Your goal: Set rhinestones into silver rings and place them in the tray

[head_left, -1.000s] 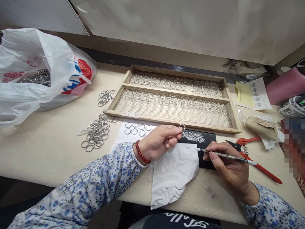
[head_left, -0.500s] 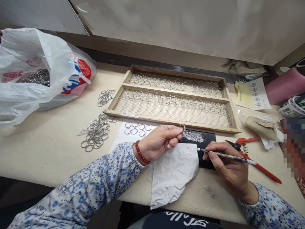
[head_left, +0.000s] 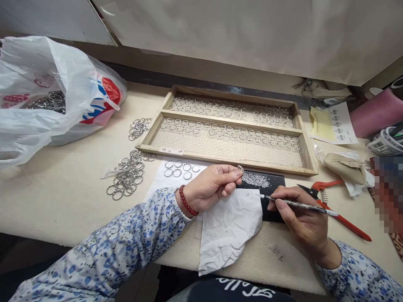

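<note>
My left hand [head_left: 210, 186], with a red bead bracelet on its wrist, pinches a small metal ring [head_left: 241, 169] between thumb and forefinger above a black tray [head_left: 277, 182] holding a heap of tiny sparkling stones [head_left: 255, 179]. My right hand [head_left: 299, 218] grips a thin pen-like tool [head_left: 299, 205] whose tip points left toward the ring, over the edge of a crumpled white paper [head_left: 229, 226]. Several loose rings [head_left: 181, 168] lie on a white sheet just left of my left hand.
A wooden mesh frame [head_left: 226, 157] with rows of rings sits behind the hands. A pile of rings [head_left: 127, 178] and a plastic bag [head_left: 47, 96] of rings lie at the left. Red-handled cutters [head_left: 333, 205], papers [head_left: 333, 123] and a cloth pouch [head_left: 344, 167] lie at the right.
My left hand has dipped slightly, tilting the ring down toward the stones. The right hand and tool have barely moved.
</note>
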### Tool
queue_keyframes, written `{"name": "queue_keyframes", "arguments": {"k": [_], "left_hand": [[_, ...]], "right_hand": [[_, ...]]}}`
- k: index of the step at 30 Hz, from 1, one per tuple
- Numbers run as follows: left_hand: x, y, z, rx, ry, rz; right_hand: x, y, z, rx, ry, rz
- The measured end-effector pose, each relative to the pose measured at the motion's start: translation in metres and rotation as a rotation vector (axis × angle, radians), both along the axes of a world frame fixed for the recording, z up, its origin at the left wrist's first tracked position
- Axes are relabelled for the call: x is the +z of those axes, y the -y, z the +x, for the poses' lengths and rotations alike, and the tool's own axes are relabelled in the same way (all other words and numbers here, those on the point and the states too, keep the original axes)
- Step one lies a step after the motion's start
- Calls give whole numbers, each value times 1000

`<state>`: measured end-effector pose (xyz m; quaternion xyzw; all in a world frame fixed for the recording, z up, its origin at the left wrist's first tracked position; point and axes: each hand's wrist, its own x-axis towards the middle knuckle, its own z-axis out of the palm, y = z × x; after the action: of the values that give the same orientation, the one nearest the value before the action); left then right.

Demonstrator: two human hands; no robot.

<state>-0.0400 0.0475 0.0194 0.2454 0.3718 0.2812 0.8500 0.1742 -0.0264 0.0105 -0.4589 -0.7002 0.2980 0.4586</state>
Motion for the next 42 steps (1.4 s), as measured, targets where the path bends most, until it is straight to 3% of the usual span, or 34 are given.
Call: {"name": "queue_keyframes", "arguments": {"k": [27,32,36,42], "left_hand": [[-3,1,0,-6,-38,85],[-2,3,2,12,-66,146],[-2,5,3,8,-100,202],[-6,8,5,-1,-111,269]], "right_hand": [[-1,0,1,17,-31,-2],[-3,2,2,-45,-70,23],[1,2,0,-74,-106,52],[9,-3,-7,-3,-49,139]]}}
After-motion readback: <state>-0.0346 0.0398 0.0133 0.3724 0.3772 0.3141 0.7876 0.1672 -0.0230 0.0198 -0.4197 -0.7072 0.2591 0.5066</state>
